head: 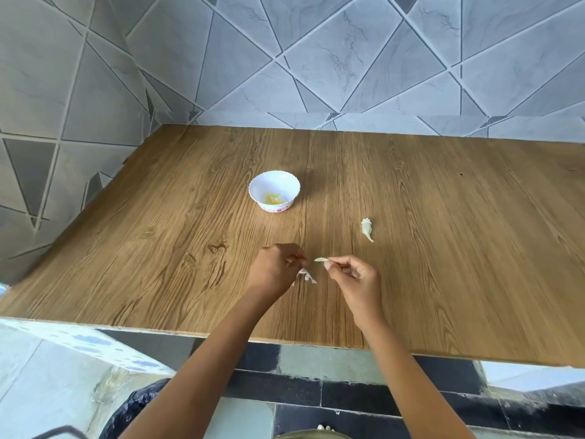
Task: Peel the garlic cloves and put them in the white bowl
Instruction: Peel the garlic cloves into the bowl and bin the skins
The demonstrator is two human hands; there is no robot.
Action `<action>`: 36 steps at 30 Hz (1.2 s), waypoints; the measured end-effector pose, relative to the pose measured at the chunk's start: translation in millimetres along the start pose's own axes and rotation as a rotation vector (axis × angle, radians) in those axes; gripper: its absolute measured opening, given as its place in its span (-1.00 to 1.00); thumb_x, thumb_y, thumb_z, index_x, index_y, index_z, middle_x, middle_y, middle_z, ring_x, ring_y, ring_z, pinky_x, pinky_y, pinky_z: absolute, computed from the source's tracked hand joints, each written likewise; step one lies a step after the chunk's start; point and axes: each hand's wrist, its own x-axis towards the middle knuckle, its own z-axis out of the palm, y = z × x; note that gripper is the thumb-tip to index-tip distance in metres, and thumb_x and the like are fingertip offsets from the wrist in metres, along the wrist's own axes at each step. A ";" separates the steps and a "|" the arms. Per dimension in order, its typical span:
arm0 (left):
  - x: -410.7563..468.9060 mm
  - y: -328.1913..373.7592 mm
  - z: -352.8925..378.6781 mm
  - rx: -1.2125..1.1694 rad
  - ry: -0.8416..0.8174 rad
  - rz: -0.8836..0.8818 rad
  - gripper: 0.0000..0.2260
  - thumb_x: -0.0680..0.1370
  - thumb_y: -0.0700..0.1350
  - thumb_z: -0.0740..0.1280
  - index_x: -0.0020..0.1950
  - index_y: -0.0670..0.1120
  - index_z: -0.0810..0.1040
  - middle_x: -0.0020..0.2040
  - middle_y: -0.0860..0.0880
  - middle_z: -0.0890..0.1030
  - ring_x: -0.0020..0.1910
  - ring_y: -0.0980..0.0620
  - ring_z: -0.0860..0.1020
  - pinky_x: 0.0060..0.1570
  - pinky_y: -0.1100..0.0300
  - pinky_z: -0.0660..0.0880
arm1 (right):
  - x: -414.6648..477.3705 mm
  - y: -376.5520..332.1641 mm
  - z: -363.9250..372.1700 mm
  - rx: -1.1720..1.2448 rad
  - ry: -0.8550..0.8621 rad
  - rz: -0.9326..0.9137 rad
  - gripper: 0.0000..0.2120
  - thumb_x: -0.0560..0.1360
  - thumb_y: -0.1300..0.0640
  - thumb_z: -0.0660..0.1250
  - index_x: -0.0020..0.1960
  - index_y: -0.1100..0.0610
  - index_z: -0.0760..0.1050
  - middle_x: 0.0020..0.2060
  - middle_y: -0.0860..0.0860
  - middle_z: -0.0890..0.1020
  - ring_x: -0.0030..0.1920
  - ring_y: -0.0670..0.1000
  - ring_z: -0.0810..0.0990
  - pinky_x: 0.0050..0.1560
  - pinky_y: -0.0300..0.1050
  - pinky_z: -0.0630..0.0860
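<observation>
My right hand (351, 275) pinches a small pale garlic clove (321, 259) between thumb and fingertips, just above the wooden table. My left hand (275, 267) is close beside it, fingers curled, pinching what looks like a bit of thin skin at its fingertips. Loose papery peel (307, 276) lies on the table under the left hand. An unpeeled garlic clove (366, 229) lies on the table to the right, beyond the hands. The white bowl (274, 182) stands farther back, with pale yellow peeled cloves (274, 199) inside.
The wooden table (443, 248) meets grey tiled walls at the back and left. Its front edge runs just below my forearms, with dark floor tiles beneath.
</observation>
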 end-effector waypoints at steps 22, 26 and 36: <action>6.1 15.5 -24.5 -0.982 -0.518 -0.684 -0.90 0.55 -0.24 0.30 -0.11 -0.22 0.59 -0.31 -0.07 0.66 -0.37 0.10 0.64 -0.35 0.33 0.57 | 2.6 2.5 2.1 -0.217 -0.108 -0.499 -0.97 0.47 0.36 0.34 -0.12 0.29 0.55 -0.18 0.03 0.61 -0.13 -0.09 0.59 -0.12 -0.28 0.52; 7.6 15.6 -23.9 -0.890 -0.460 -0.554 -0.91 0.53 -0.22 0.34 -0.09 -0.23 0.61 -0.27 -0.09 0.68 -0.31 0.09 0.65 -0.30 0.33 0.59 | 3.7 5.7 -1.8 -0.228 -0.105 -0.468 -0.90 0.49 0.23 0.37 -0.06 0.27 0.60 -0.17 0.01 0.65 -0.14 -0.12 0.62 -0.16 -0.23 0.57; 8.6 12.5 -18.4 -0.624 -0.317 -0.304 -0.93 0.44 -0.30 0.45 -0.10 -0.20 0.63 -0.24 -0.12 0.66 -0.26 0.06 0.61 -0.18 0.29 0.56 | 0.3 -5.7 -0.5 0.004 -0.164 -0.112 -0.86 0.45 0.32 0.40 -0.02 0.16 0.62 -0.20 -0.07 0.70 -0.20 -0.16 0.65 -0.19 -0.29 0.57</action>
